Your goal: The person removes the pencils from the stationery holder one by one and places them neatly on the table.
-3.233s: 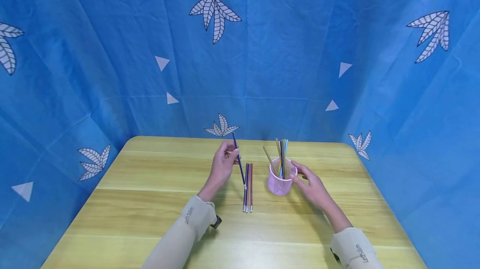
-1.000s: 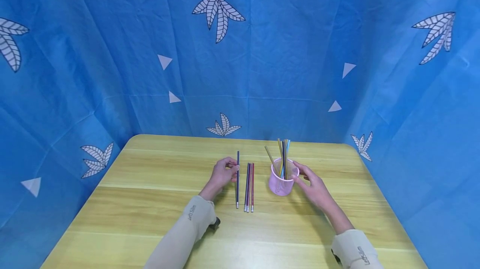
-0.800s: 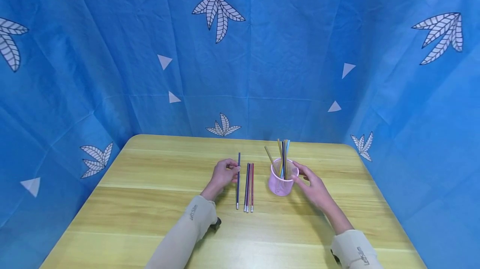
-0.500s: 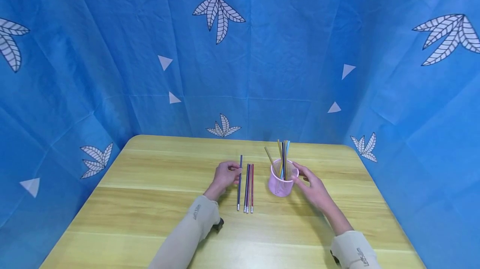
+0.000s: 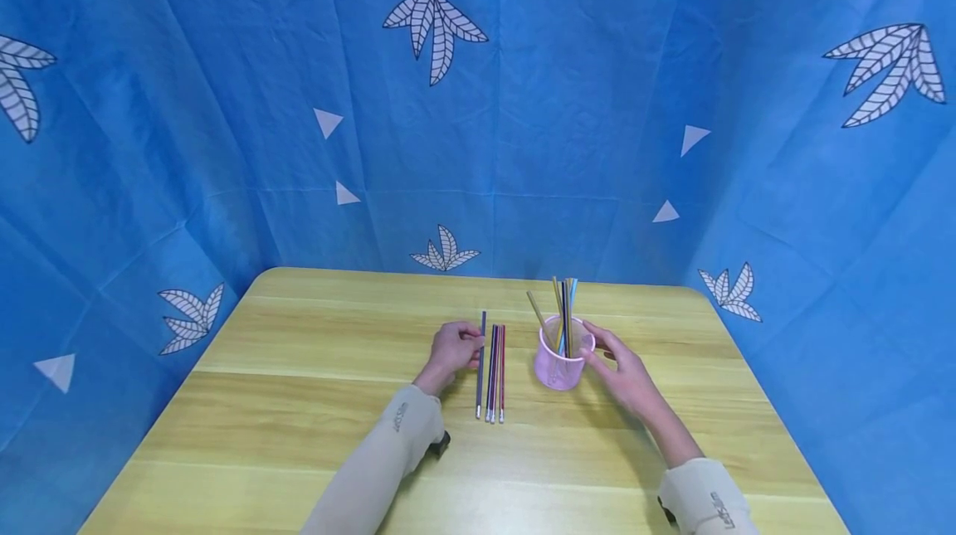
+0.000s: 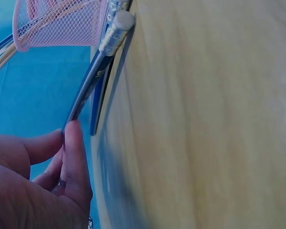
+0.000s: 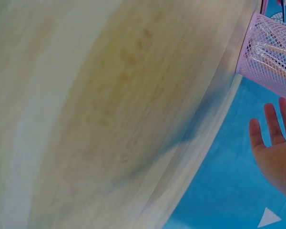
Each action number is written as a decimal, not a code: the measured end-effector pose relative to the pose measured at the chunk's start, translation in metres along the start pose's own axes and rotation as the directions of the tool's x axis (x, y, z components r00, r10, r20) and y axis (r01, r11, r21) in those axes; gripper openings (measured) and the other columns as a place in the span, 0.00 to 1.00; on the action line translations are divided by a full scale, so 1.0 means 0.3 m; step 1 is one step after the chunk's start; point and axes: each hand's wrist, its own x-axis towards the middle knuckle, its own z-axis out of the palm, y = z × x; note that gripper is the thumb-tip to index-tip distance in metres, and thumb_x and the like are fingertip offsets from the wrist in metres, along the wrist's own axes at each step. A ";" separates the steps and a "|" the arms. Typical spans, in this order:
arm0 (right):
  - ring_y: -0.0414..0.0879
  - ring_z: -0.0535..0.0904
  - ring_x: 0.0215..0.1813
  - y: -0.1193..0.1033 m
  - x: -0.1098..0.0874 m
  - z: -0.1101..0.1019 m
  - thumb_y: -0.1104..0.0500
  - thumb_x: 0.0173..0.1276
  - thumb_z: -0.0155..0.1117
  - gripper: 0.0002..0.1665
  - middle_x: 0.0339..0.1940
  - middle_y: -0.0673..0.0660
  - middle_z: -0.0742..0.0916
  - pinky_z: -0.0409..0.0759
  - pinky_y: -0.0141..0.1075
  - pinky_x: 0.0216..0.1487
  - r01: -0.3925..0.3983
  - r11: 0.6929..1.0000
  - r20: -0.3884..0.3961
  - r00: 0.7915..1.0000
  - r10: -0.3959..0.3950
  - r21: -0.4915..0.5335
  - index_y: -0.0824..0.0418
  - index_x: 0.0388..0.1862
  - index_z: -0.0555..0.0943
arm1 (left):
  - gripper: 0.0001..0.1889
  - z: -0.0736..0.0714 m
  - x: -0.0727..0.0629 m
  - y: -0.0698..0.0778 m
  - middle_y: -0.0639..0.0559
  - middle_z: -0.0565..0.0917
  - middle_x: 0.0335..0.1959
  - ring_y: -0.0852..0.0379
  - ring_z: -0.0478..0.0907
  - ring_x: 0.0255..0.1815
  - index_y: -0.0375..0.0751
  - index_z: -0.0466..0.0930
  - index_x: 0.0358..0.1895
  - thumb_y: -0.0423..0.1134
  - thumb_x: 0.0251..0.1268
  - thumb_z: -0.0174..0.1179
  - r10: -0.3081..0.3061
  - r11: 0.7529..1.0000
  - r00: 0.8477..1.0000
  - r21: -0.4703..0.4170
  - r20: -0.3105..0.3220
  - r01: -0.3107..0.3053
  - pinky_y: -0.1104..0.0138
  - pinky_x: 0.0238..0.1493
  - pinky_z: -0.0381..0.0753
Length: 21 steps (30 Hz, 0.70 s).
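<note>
My left hand point(image 5: 454, 348) pinches a dark blue pencil point(image 5: 481, 369) between thumb and fingers, just left of a row of pencils point(image 5: 496, 373) lying side by side on the table. In the left wrist view, the held pencil's eraser end point(image 6: 117, 33) points up, over another blue pencil. My right hand point(image 5: 621, 369) holds the right side of a pink mesh pencil cup point(image 5: 558, 373), thumb at the near rim and a finger at the far side. Several pencils point(image 5: 565, 311) stand in the cup. In the right wrist view, three fingers point(image 7: 272, 124) extend straight, apart from the mesh.
The wooden table point(image 5: 299, 402) ends at the back against a blue patterned curtain point(image 5: 560, 145), which also hangs at both sides. The cup stands right of the pencil row, near the table's back edge.
My left hand has turned the tilted pencil in line with the row, lowered it and moved it right, closer to the others. My right hand and the cup stay in place.
</note>
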 end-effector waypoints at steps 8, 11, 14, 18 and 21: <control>0.67 0.74 0.71 0.003 0.002 0.000 0.49 0.81 0.59 0.34 0.71 0.70 0.78 0.72 0.62 0.75 0.000 1.000 -0.003 1.000 0.000 -0.007 0.59 0.80 0.66 | 0.07 0.007 0.007 -0.006 0.44 0.84 0.34 0.57 0.79 0.28 0.33 0.84 0.47 0.30 0.70 0.64 -0.025 1.000 1.000 0.018 -0.010 0.025 0.69 0.30 0.89; 0.66 0.74 0.72 0.007 0.001 0.002 0.49 0.80 0.60 0.35 0.71 0.69 0.78 0.71 0.62 0.76 -0.006 1.000 0.000 1.000 0.006 0.005 0.58 0.80 0.66 | 0.07 0.010 0.010 -0.010 0.45 0.84 0.33 0.57 0.79 0.28 0.32 0.84 0.47 0.29 0.69 0.64 -0.026 0.999 1.000 0.022 -0.016 0.026 0.69 0.29 0.89; 0.66 0.74 0.72 0.008 -0.001 0.001 0.50 0.80 0.60 0.35 0.72 0.69 0.78 0.71 0.62 0.76 -0.006 1.000 0.002 1.000 0.006 0.011 0.58 0.80 0.66 | 0.06 0.014 0.011 -0.013 0.45 0.84 0.33 0.57 0.79 0.27 0.32 0.84 0.46 0.29 0.69 0.64 -0.023 0.999 1.000 0.028 -0.017 0.024 0.69 0.29 0.89; 0.66 0.74 0.72 0.004 -0.001 -0.001 0.49 0.81 0.59 0.34 0.71 0.69 0.78 0.71 0.62 0.76 -0.001 1.000 -0.001 1.000 0.001 0.002 0.59 0.80 0.66 | 0.06 0.018 0.011 -0.010 0.44 0.84 0.32 0.57 0.80 0.27 0.32 0.84 0.45 0.29 0.70 0.64 -0.026 0.999 1.000 0.036 -0.014 0.027 0.69 0.29 0.89; 0.66 0.74 0.71 -0.001 -0.002 -0.001 0.50 0.81 0.59 0.34 0.71 0.69 0.79 0.72 0.62 0.75 0.010 1.000 -0.007 1.000 -0.010 -0.004 0.60 0.79 0.66 | 0.05 0.018 0.010 -0.006 0.43 0.84 0.32 0.56 0.80 0.28 0.32 0.84 0.45 0.29 0.70 0.63 -0.030 0.999 1.000 0.041 -0.009 0.031 0.69 0.29 0.89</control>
